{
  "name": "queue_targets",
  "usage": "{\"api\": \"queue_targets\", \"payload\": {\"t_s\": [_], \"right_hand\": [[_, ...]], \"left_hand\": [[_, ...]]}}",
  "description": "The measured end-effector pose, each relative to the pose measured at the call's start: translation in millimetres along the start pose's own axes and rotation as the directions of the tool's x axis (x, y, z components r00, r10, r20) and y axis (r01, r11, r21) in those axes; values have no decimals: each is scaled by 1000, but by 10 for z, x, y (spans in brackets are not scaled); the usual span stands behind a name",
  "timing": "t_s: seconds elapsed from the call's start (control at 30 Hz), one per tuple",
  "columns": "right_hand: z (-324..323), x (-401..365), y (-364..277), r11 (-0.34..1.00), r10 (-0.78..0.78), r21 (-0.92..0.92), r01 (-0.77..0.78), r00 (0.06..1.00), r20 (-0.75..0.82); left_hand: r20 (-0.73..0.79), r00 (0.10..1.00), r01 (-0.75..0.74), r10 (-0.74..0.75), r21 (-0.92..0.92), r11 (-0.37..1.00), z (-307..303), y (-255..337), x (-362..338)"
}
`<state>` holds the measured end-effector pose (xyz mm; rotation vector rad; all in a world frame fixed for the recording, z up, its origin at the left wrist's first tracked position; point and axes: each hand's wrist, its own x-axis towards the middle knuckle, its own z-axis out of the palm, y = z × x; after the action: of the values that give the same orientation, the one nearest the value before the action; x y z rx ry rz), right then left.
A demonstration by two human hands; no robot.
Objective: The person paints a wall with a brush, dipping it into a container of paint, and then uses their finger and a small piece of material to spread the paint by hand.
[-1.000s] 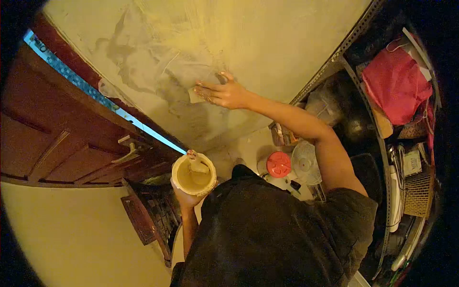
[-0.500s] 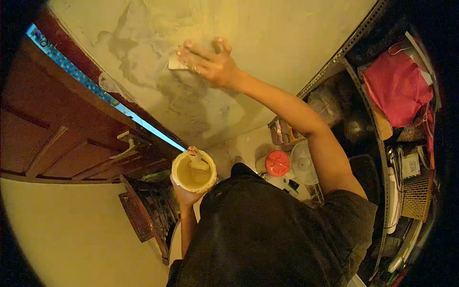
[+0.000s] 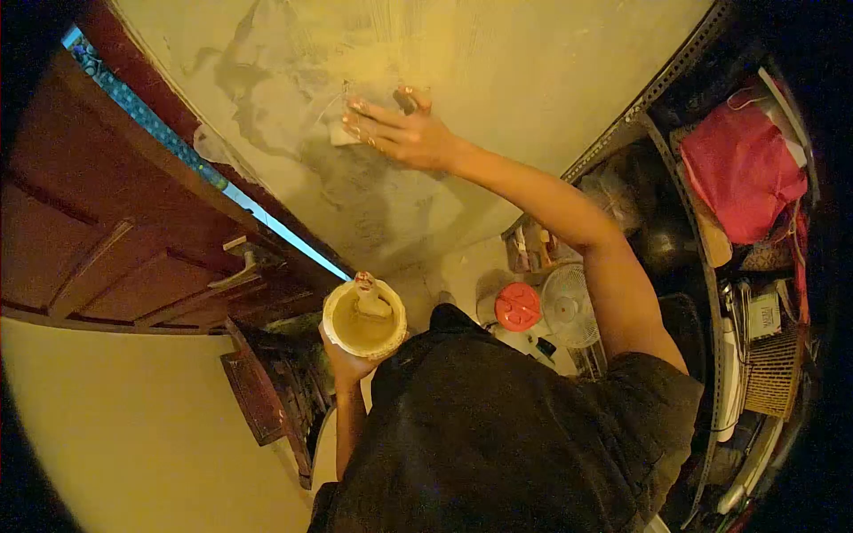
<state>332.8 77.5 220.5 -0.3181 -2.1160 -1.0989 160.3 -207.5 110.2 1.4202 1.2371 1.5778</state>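
My left hand (image 3: 349, 366) is wrapped round a round, pale tub (image 3: 366, 352) from below and the side. Its inside is coated with cream-coloured paste, and a putty knife (image 3: 371, 306) leans in it, with its handle end at the far rim. Higher up, my right hand (image 3: 410, 139) lies close against the wall (image 3: 506, 80), fingers pointing left. Under those fingers is a small pale, flat spreader (image 3: 341, 134), partly hidden by them. Pale paste marks the fingertips. Grey patches and yellowish smears cover the wall around this hand.
A brown panelled door (image 3: 115, 204) with a handle (image 3: 238, 274) stands ajar at left. Below it is a dark wooden piece of furniture (image 3: 253, 395). On the floor are a red lid (image 3: 517, 306) and a fan (image 3: 569, 306). Crowded metal shelving (image 3: 702, 293) lines the right, holding a pink cloth bag (image 3: 742, 169).
My right hand and the spreader have shifted slightly right and down across the wall. The tub stays in my left hand, and the whole view has shifted a little.
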Motion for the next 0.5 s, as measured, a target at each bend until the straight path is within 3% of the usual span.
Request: {"api": "queue_targets", "payload": {"t_s": [0.07,0.17,0.23,0.33,0.4,0.43,0.5], "right_hand": [[-6,-66,-3,999,-52,2,52,998,32],[-101,52,61,997,-29,70,35,996,-81],[-186,188,80,999,28,-24,-31,994,-107],[-24,116,34,1000,25,17,-24,998,-62],[-18,30,-35,999,-22,25,22,1000,-6],[-25,0,-58,997,-71,37,70,996,49],[-87,35,-63,997,-43,59,44,999,-19]], "left_hand": [[7,1000,-11,11,26,1000,12,45,-5],[27,999,-38,37,50,998,34,97,44],[47,998,-43,41,52,998,42,89,26],[64,998,-17,13,59,998,33,67,41],[37,998,-52,55,-78,996,77,169,109],[33,998,-56,58,-77,996,57,162,91],[53,998,-26,24,32,999,13,122,46]]}}
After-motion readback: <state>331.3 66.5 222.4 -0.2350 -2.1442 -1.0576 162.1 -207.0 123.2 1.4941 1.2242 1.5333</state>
